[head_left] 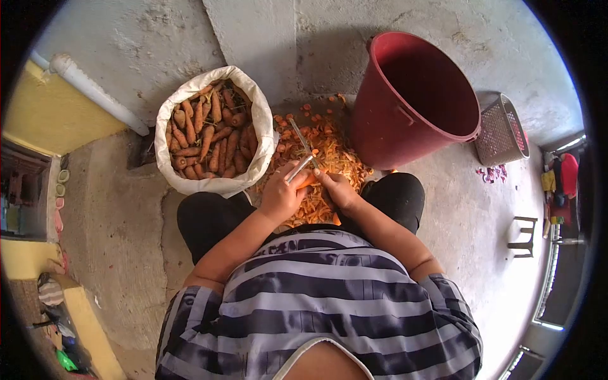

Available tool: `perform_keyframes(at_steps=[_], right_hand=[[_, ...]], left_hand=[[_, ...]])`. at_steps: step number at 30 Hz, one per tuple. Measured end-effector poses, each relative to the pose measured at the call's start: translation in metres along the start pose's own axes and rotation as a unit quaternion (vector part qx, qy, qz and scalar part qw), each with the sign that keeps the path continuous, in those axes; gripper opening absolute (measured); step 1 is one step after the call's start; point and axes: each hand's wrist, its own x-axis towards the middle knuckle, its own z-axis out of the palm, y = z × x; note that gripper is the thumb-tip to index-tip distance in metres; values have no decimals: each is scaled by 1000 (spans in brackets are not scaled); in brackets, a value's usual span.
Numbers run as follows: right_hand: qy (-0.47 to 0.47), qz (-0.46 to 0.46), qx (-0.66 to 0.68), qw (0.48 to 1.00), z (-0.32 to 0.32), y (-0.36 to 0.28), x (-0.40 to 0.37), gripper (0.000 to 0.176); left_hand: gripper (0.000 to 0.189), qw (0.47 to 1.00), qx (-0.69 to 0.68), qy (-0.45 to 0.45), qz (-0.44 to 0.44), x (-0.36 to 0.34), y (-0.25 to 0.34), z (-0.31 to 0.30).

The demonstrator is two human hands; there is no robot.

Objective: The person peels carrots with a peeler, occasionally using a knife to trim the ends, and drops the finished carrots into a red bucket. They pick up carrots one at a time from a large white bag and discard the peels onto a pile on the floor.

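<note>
In front of my lap, both hands meet over a heap of orange peelings (335, 155). My left hand (282, 195) is closed round an orange carrot (308, 182), which shows between the two hands. A short pale metal strip (299, 169) crosses the left fingers. My right hand (339, 190) is also closed, its thumb at the lower end of a long slim metal tool (301, 135) that points away over the heap. I cannot tell whether the strip and the long tool are one piece.
A white sack (265, 120) of unpeeled carrots (212, 130) stands at left. Right of the heap is a large red bin (386, 120), then a grey-brown basket (491, 136). My knees flank the peelings. A small dark stool (524, 237) stands far right; a wall rises behind.
</note>
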Motion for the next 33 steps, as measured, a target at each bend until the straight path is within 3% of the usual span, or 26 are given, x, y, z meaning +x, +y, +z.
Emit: perform_keyframes(at_steps=[3,6,9,11,12,13,14,15,16,17,22,28,33], right_hand=[[1,21,16,1000,-1,4,4,66],[12,29,9,999,-3,7,10,67],[40,3,-51,998,-9,4,14,64],[62,-15,-128,990,-15,-3,10,58],[87,-76,-205,972,-15,-4,6,62],[112,-138,-281,943,-16,-6,0,66],[135,-199,-353,904,-14,-10,-5,70],[117,-163,-375,905,-9,-24,-15,90],[127,-184,-397,890,-3,-27,-19,89],[137,-205,-420,873,2,-27,-22,88],[175,-241,-486,822,15,-45,-28,84],[174,-224,-492,823,20,-51,-24,79],[198,-269,-506,795,21,-54,-22,81]], left_hand=[[50,999,30,10,9,1,-3,7],[32,997,63,-29,-45,4,2,10],[29,995,100,-7,-18,2,-11,19],[27,992,50,-30,-109,5,-23,23],[27,977,-32,-70,-200,7,-33,27],[30,945,-102,-97,-294,10,-41,28],[31,833,-370,-49,-408,10,-45,30],[30,726,-509,-32,-460,14,-47,29],[30,595,-632,-12,-496,20,-41,22],[28,538,-691,-2,-482,23,-30,16],[31,549,-684,12,-480,28,-16,19],[27,531,-700,-4,-476,20,-35,36],[28,527,-709,7,-468,17,-39,41]])
